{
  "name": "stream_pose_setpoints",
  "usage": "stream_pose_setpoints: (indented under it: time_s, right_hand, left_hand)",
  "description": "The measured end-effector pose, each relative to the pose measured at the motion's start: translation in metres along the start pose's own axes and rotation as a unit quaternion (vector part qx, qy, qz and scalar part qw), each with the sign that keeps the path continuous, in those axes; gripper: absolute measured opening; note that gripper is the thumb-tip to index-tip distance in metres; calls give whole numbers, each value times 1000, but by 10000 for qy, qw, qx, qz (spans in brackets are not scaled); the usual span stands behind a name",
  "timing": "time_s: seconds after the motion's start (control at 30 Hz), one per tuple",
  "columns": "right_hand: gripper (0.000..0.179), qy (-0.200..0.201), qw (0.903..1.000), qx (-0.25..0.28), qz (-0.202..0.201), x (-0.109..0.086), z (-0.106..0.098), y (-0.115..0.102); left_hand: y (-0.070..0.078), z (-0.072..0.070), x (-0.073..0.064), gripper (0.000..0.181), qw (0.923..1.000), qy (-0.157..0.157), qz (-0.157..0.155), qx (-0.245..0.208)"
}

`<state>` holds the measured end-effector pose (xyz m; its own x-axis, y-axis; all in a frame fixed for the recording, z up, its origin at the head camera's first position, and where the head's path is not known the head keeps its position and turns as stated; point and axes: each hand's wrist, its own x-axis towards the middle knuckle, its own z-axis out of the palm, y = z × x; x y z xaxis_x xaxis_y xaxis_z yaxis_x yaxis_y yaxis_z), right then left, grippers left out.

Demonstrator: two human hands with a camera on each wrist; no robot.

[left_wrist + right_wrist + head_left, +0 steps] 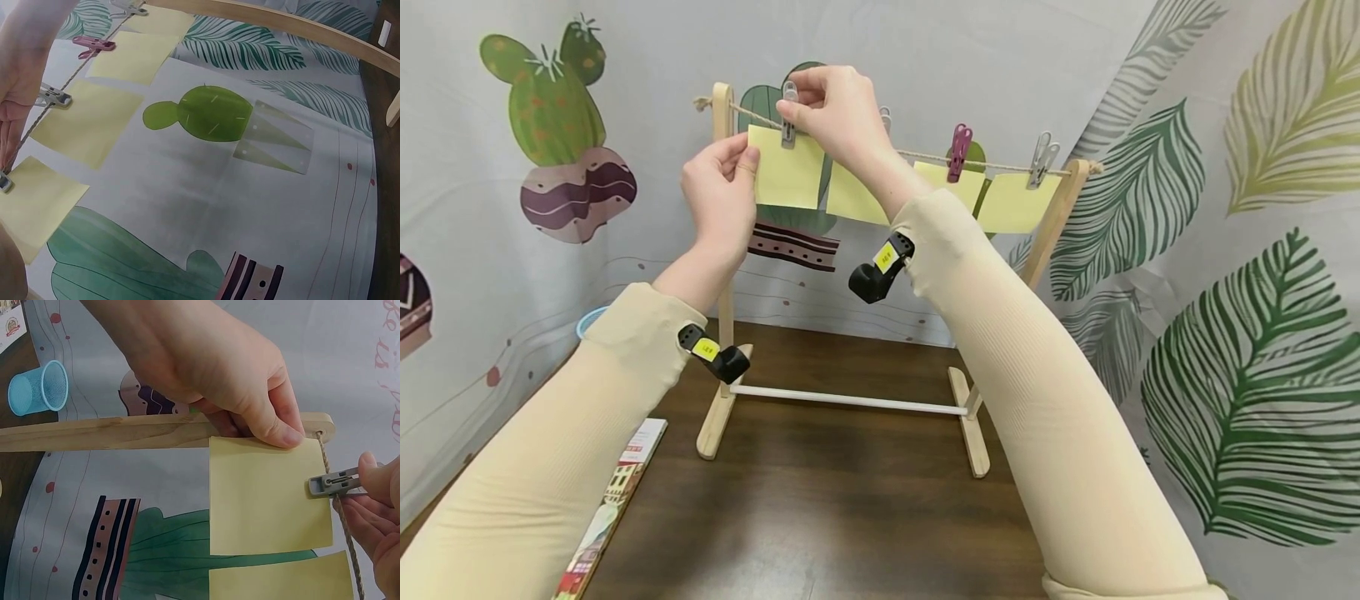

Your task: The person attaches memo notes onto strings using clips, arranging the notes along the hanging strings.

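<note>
A yellow paper sheet (786, 175) hangs at the left end of a twine line (351, 550). My left hand (722, 187) pinches its left edge between thumb and fingers. Over its top edge sits a grey clothespin (788, 117), whose handles my right hand (838, 108) pinches. The right wrist view shows the clothespin's jaws overlapping the paper beside the twine. Farther right along the line hang more yellow sheets (1018, 204), held by a purple clothespin (958, 152) and grey clothespins (1042, 158). My right forearm hides part of the second sheet.
A wooden frame (1051, 225) with a white lower bar (850, 400) stands on the dark brown table (820, 517). A colourful flat box or book (606, 517) lies at left. Behind it is a blue mesh cup (37, 390). A patterned curtain (662, 50) hangs behind the frame.
</note>
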<state>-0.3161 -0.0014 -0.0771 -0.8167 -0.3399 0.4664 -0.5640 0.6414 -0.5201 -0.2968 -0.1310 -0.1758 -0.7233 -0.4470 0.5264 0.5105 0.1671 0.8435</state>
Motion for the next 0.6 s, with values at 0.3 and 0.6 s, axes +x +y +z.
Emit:
stream_pose_setpoints:
  time_s: [0.3, 0.6]
  right_hand:
    - [53, 51, 10000, -45, -46, 0, 2, 1]
    - [56, 70, 10000, -25, -2, 0, 2, 1]
  left_hand:
    - [-2, -3, 0, 30, 9998, -83, -107, -123]
    - [-2, -5, 1, 29, 9998, -23, -111, -170]
